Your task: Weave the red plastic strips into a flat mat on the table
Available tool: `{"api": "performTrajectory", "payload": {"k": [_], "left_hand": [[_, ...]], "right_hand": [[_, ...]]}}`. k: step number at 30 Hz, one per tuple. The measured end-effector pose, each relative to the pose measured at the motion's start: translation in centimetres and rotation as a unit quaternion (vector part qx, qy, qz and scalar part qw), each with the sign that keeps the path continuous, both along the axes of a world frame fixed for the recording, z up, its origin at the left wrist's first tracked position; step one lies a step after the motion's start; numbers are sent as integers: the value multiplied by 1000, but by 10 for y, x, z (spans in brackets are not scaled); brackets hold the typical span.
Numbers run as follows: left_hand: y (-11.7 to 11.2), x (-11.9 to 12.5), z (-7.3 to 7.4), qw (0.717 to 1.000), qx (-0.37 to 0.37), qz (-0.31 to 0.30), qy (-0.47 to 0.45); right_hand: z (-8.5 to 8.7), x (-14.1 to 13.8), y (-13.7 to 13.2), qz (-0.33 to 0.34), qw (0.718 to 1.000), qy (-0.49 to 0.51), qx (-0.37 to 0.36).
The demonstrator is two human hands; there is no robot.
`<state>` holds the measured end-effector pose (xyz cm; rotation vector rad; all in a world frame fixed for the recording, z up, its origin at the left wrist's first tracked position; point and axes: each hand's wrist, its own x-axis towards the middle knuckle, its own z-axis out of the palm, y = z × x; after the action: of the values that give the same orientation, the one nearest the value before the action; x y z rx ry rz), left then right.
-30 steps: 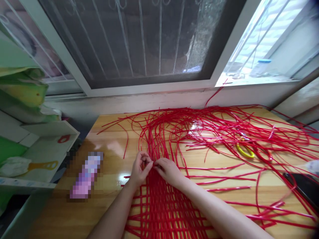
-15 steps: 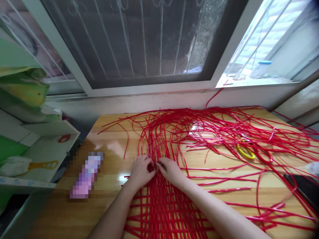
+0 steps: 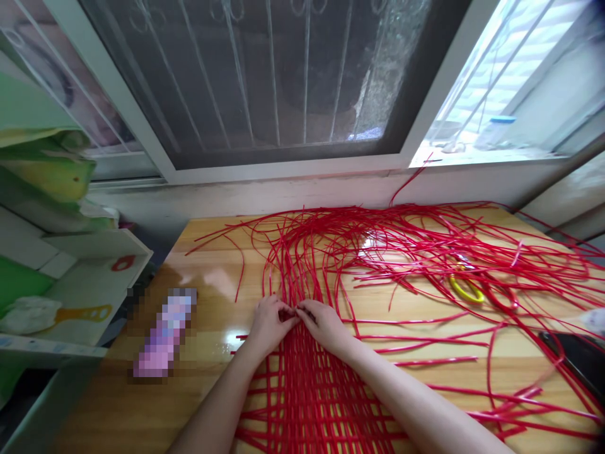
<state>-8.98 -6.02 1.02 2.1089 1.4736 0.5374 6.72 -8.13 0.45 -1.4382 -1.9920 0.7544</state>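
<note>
A flat lattice of woven red plastic strips (image 3: pixel 307 397) lies on the wooden table (image 3: pixel 212 284) in front of me. Its loose red strands (image 3: pixel 331 246) fan out toward the window. My left hand (image 3: pixel 268 325) and my right hand (image 3: pixel 324 325) meet at the far edge of the weave, fingertips pinched together on the red strips there. Both forearms lie over the woven part and hide some of it.
Yellow-handled scissors (image 3: pixel 466 287) lie among the strands at the right. A dark phone (image 3: pixel 574 356) sits at the right edge. A blurred pink bottle (image 3: pixel 163 334) lies to the left. White shelves (image 3: pixel 70 284) stand left of the table, a barred window (image 3: pixel 283 82) behind.
My left hand, raised with curled fingers a second ago, has dropped flat onto the weave. Both hands now press close together at the same spot.
</note>
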Motion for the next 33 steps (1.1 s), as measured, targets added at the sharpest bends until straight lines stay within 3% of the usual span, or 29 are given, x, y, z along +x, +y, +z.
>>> {"api": "performTrajectory", "payload": {"k": [9, 19, 26, 33], "left_hand": [[-4, -3, -2, 999, 26, -28, 3], [-6, 7, -6, 998, 56, 25, 15], [-5, 8, -4, 999, 37, 8, 5], [-6, 11, -4, 998, 40, 43, 8]], "right_hand": [[-1, 2, -1, 1, 1000, 26, 13], [1, 3, -2, 7, 999, 46, 19], [-4, 3, -2, 9, 998, 63, 19], [-3, 2, -2, -8, 998, 63, 9]]}}
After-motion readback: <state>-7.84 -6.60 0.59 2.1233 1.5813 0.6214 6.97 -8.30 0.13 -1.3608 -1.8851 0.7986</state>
